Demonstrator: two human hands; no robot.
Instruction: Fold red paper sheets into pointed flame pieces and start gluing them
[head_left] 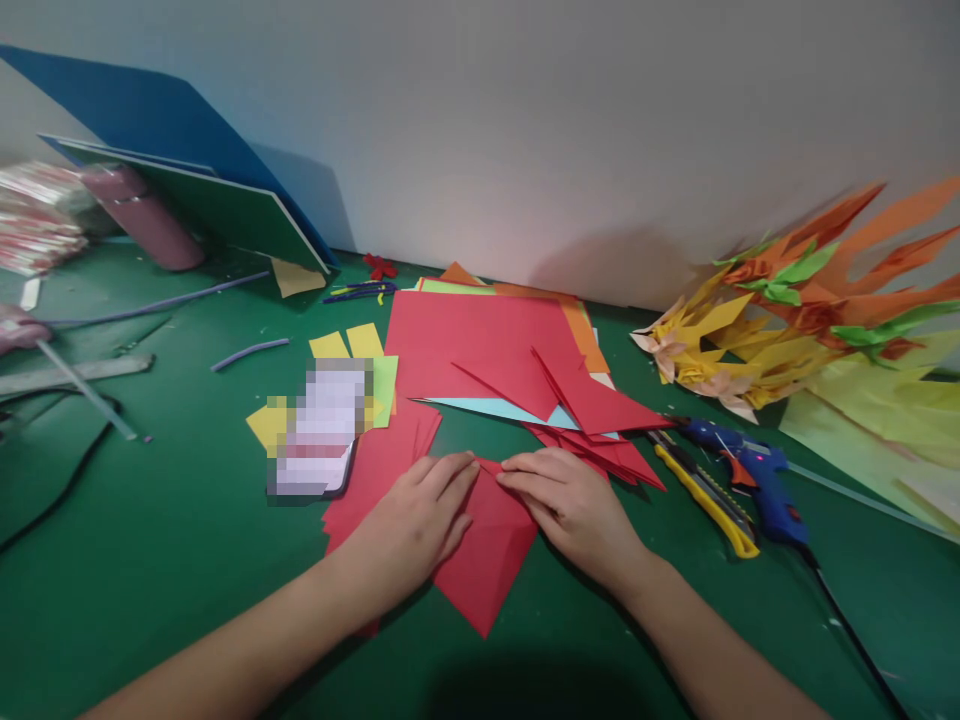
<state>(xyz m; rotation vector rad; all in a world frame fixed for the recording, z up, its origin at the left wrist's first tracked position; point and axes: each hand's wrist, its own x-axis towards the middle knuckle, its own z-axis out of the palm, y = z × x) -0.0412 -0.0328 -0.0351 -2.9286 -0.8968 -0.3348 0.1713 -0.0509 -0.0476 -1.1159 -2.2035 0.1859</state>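
A red sheet of paper lies in front of me, turned so that one corner points toward me. My left hand presses on its upper left edge, fingers together. Across from it, my right hand pinches the upper right edge, its fingertips close to those of the left. Whatever crease lies under the fingers is hidden. Behind my right hand are several folded red paper pieces. More red sheets stick out beside and under my left forearm.
A stack of coloured paper topped by a red sheet lies ahead. To the left is a phone among yellow slips. A yellow cutter, a blue glue gun and paper flowers are at right; a pink bottle is at far left.
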